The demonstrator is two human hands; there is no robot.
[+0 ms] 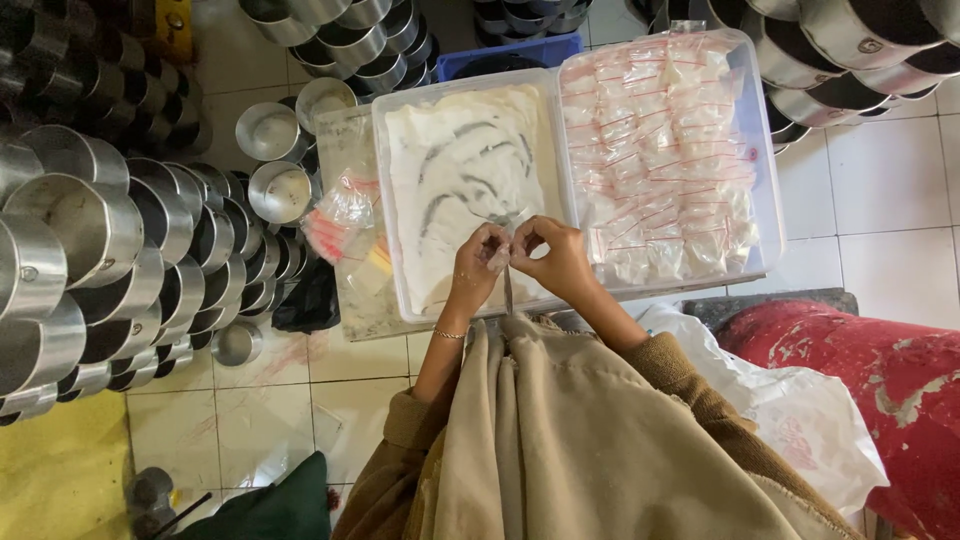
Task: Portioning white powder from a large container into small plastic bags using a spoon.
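Closest in, the left hand (478, 262) and right hand (556, 258) were drawn together, both pinching one small clear bag (499, 258) between them. Just beyond the hands sat a plastic tub (392, 200) of white powder (460, 170). Beyond the right hand lay filled, red-sealed packets (665, 150). Stacked steel pots (110, 230) stood well off past the left hand.

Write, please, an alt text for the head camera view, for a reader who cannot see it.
Seen from above, a person's left hand and right hand pinch a small clear bag over a tray of white powder. A second tray beside it holds many filled small bags, and stacked metal pots stand on the tiled floor.
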